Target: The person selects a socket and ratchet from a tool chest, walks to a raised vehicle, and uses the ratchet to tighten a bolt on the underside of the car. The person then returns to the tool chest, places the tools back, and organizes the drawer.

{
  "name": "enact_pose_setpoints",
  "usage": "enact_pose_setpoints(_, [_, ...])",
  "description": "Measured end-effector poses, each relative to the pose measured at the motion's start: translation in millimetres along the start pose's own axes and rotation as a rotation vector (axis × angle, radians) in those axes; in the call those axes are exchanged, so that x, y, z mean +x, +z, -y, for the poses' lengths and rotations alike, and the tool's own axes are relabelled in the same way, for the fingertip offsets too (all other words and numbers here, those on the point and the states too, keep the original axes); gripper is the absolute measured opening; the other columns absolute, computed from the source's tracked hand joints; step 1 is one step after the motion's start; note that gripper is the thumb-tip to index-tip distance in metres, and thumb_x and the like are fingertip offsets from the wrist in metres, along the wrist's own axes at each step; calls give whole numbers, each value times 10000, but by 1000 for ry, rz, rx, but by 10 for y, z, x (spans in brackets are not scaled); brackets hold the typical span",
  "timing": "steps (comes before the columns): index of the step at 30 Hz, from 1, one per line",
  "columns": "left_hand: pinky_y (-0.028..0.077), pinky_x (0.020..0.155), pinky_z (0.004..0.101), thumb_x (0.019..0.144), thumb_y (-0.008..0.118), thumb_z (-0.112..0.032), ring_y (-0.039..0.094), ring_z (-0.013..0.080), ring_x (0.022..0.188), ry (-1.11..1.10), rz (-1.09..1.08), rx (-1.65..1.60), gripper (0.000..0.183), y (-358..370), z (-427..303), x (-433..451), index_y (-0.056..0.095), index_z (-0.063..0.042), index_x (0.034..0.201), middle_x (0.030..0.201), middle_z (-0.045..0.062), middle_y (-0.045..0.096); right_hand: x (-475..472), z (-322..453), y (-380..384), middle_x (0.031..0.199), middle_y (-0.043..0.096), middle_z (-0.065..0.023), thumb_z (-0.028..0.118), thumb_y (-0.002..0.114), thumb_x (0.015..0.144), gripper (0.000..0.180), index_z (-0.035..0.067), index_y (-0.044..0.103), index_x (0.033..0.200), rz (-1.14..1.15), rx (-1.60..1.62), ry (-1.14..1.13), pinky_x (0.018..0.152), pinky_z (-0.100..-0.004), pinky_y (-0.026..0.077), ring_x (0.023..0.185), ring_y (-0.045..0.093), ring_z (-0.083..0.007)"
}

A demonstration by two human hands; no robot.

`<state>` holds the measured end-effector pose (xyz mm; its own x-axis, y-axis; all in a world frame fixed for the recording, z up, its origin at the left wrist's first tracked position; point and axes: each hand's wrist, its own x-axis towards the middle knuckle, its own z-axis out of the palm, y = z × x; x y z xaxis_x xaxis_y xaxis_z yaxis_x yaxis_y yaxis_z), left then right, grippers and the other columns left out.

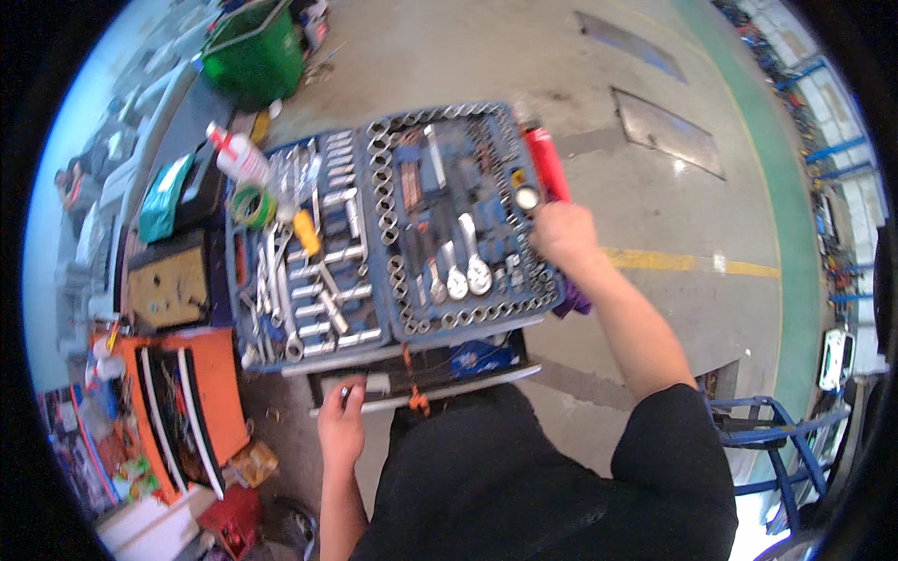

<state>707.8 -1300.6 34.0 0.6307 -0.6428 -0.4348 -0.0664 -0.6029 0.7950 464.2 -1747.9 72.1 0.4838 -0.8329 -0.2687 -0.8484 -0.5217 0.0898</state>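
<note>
A blue socket set case [393,336] lies unfolded before me on top of a tool cart. Its right half holds rows of sockets and two ratchet heads [468,277]; combination wrenches [275,280] and long sockets fill the left half. My right hand [565,235] is at the case's right edge, near a small round white-topped item [526,198]; its fingertips are blurred, so I cannot tell whether it holds anything. My left hand [342,421], fingers curled, is by the open drawer [421,403] under the case, with a small dark thing between its fingertips.
A spray bottle [242,158], a green tape roll [254,207] and a yellow-handled tool [306,233] lie on the case's left half. Beyond its right edge is a red cylinder [548,165]. An orange tool cabinet [210,393] stands left, a green bin [259,56] farther off, a blue metal frame [779,442] right.
</note>
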Motion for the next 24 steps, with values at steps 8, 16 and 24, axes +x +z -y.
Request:
enact_pose_setpoints(8, [674,791,321,1128,719,-203,738,168,837,-355,-213,-422,316,-30,1067,308,751,89,1244,996,117,754,-336,56,-326,960,823,-198,203,715,957,193,79,837,1041,-176,29,24,810,-515,644,894,813,-399])
enact_pose_setpoints(16, [642,746,392,1079,765,-248,755,279,766,-449,30,46,348,-65,2070,869,762,27,1292,924,142,775,-1261,639,-320,930,816,-154,217,826,973,162,65,805,1027,-245,623,-107,762,-448,617,853,804,-352])
enact_pose_setpoints(24, [599,933,562,1049,759,-340,770,444,1050,-59,-118,710,312,-323,1409,819,834,-45,1117,1003,207,795,-1728,1332,89,886,803,-142,223,824,970,156,72,805,1008,26,712,-201,752,-461,613,838,790,-350])
